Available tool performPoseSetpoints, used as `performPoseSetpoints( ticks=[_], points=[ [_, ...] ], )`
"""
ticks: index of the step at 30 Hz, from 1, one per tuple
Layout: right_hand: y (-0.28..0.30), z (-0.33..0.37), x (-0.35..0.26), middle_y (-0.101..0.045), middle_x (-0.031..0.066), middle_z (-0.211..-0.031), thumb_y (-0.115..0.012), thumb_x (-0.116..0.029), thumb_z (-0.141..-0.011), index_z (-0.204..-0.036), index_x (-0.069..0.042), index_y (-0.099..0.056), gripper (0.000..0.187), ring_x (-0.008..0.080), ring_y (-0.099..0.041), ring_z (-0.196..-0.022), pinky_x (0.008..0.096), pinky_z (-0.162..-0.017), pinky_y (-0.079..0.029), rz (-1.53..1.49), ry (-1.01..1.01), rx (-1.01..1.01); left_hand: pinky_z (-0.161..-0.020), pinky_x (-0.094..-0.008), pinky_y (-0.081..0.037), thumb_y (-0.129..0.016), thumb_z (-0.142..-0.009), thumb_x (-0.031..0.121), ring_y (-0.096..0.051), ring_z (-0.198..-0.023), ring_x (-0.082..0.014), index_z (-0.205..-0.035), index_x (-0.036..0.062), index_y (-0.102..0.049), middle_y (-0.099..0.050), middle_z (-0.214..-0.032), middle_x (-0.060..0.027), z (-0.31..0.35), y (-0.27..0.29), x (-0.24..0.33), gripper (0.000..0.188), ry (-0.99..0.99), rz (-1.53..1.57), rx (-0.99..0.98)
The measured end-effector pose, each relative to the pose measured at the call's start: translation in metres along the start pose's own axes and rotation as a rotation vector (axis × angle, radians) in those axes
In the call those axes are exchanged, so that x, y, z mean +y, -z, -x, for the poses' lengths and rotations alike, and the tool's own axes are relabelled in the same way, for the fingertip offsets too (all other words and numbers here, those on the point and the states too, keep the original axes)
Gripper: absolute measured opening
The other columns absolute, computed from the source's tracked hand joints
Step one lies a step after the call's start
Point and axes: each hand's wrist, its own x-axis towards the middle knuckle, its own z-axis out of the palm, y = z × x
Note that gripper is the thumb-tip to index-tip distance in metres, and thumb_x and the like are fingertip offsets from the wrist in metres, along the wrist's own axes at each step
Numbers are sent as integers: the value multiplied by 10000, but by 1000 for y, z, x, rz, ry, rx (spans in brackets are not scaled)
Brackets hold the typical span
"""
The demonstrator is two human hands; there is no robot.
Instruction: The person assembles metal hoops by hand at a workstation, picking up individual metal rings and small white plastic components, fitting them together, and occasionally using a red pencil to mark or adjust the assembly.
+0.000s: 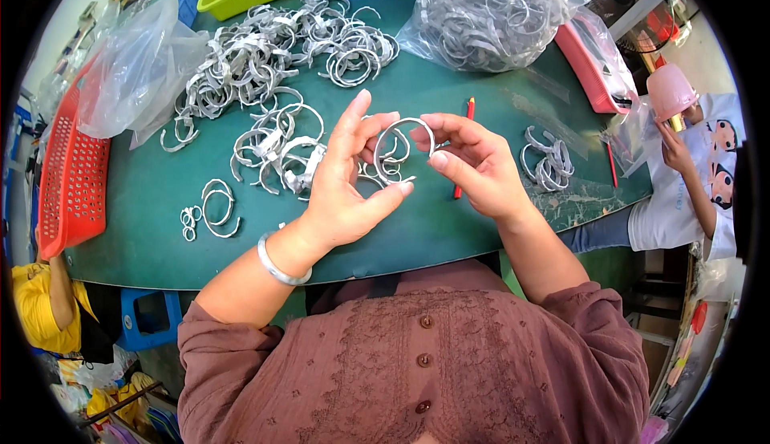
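Between my two hands, above the table, is an open silver bangle [377,155]. My right hand [480,159] pinches its right side between thumb and fingers. My left hand [341,175] is at its left side, with the thumb by the bangle's lower end, bent fingers near its top, and one finger pointing up. A pale bangle [277,266] circles my left wrist. Behind my left hand lies a loose group of silver bangles [277,145], partly hidden by the hand. A red pencil [470,109] lies behind my right hand.
On the green table [329,255], a large heap of bangles [241,67] is at the back left, beside a red basket [76,171]. A clear bag of bangles [497,23] sits behind. Smaller bangle groups lie left [218,207] and right [548,159]. Another person [682,179] is at right.
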Motion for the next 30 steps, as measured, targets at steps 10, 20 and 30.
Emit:
performPoseSetpoints(
  ticks=[10, 20, 30],
  points=[
    [1, 0, 4, -566, 88, -1018, -540, -32, -828, -1167, 11, -459, 351, 115, -524, -937, 231, -794, -434, -78, -81, 4, -863, -288, -364, -642, -676, 9, -462, -1046, -181, -1364, 52, -110, -443, -1222, -172, 0, 3, -3, 871, -66, -116, 3],
    [2, -2, 2, -572, 0, -835, -566, -98, -836, -969, -1, -588, 166, 48, -501, -720, 189, -628, -412, 138, -103, 85, -732, -257, -443, -271, -933, 388, -567, -838, -167, -1208, -8, -415, -609, -969, -154, -3, 5, 1, 504, 589, 590, -22],
    [2, -4, -3, -579, -6, -788, -560, -150, -842, -964, -3, -577, 191, 52, -500, -654, 197, -598, -420, -1, -230, 47, -685, -259, -442, -224, -932, 421, -575, -860, -212, -1216, 2, -405, -618, -923, -127, -5, 8, -1, 537, 675, 774, -53]
  ],
)
